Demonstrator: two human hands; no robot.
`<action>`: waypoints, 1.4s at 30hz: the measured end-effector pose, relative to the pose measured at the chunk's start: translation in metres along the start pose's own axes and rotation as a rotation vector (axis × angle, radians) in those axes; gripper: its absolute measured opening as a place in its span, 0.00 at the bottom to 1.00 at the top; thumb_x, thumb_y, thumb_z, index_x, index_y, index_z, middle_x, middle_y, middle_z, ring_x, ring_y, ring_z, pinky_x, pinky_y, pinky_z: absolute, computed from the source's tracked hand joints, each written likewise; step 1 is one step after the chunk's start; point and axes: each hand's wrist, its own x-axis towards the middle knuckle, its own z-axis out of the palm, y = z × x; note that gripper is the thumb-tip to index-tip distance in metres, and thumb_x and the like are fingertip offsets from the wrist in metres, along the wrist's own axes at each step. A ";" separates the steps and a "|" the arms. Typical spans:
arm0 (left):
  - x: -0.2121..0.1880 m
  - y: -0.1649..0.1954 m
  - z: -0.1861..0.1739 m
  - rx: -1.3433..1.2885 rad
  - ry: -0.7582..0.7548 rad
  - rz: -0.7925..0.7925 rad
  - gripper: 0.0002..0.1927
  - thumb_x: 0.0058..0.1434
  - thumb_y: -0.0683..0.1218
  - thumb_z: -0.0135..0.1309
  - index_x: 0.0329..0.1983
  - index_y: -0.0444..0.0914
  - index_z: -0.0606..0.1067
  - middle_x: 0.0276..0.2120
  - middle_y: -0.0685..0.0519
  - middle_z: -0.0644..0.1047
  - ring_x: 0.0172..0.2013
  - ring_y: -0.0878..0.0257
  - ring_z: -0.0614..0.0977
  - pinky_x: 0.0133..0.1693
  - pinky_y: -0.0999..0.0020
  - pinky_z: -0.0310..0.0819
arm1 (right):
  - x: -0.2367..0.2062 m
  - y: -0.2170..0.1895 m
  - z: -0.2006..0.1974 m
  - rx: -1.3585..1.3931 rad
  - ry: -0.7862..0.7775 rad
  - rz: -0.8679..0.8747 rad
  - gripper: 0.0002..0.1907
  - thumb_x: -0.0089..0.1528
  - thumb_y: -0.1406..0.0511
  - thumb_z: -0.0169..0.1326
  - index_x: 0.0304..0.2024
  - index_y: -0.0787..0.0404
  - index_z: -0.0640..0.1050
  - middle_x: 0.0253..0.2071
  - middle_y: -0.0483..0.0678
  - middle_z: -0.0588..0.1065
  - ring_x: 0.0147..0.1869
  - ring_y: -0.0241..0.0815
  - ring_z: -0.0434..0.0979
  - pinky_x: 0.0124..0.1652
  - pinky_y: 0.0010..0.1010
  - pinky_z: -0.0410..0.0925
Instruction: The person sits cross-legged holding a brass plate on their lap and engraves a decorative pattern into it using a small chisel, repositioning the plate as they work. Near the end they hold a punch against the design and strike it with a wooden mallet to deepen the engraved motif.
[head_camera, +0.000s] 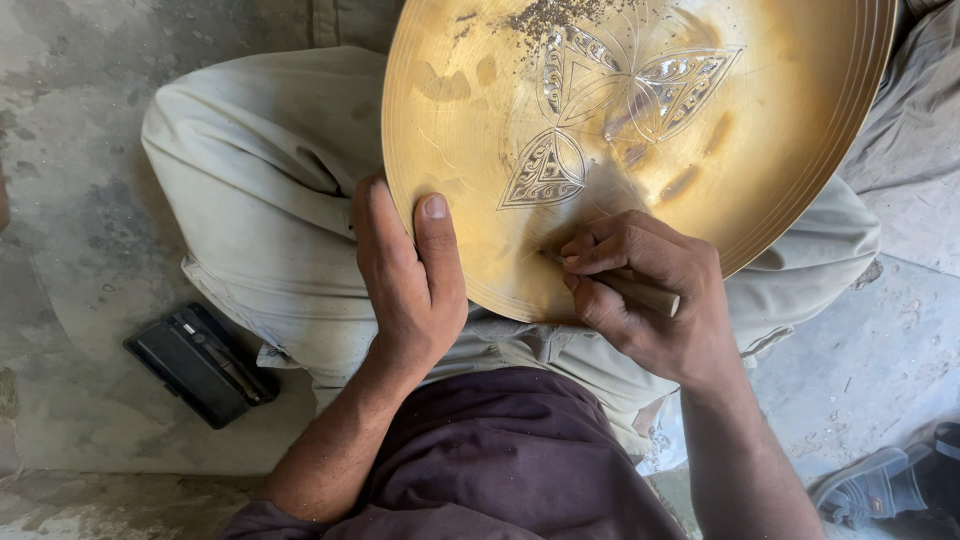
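Head view shows me mid-engraving: my left hand (410, 275) grips the near rim of the brass plate (640, 130), which fills the upper centre of the frame on my lap, thumb pressed flat on its face. My right hand (650, 300) is clenched round a wooden-handled graver (640, 291), tip on the metal below the petal pattern (600, 110). Next cut, I judge, needs steady pressure and a firm brace.

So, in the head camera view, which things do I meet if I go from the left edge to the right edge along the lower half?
Black flat case on the floor → left hand gripping the brass dish rim → right hand holding a wooden-handled engraving tool → grey sandal.
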 end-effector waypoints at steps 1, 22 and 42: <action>0.000 0.000 0.000 -0.001 0.002 -0.005 0.14 0.83 0.48 0.38 0.60 0.31 0.64 0.46 0.45 0.68 0.47 0.58 0.71 0.50 0.59 0.66 | 0.001 0.000 0.000 -0.003 -0.004 -0.010 0.07 0.57 0.70 0.62 0.38 0.64 0.79 0.40 0.50 0.81 0.48 0.43 0.85 0.45 0.31 0.77; -0.001 -0.003 0.001 0.027 -0.009 0.011 0.17 0.83 0.49 0.36 0.63 0.31 0.64 0.48 0.45 0.68 0.50 0.58 0.71 0.52 0.59 0.67 | -0.003 0.002 -0.001 0.041 -0.011 0.002 0.06 0.59 0.68 0.60 0.33 0.64 0.77 0.37 0.50 0.80 0.43 0.41 0.85 0.40 0.29 0.77; 0.000 -0.001 0.001 0.009 -0.006 0.009 0.16 0.83 0.48 0.37 0.63 0.31 0.64 0.49 0.45 0.68 0.49 0.59 0.71 0.52 0.59 0.66 | -0.004 0.003 -0.012 0.122 -0.145 0.051 0.08 0.58 0.64 0.60 0.30 0.63 0.76 0.34 0.50 0.80 0.39 0.41 0.86 0.38 0.30 0.78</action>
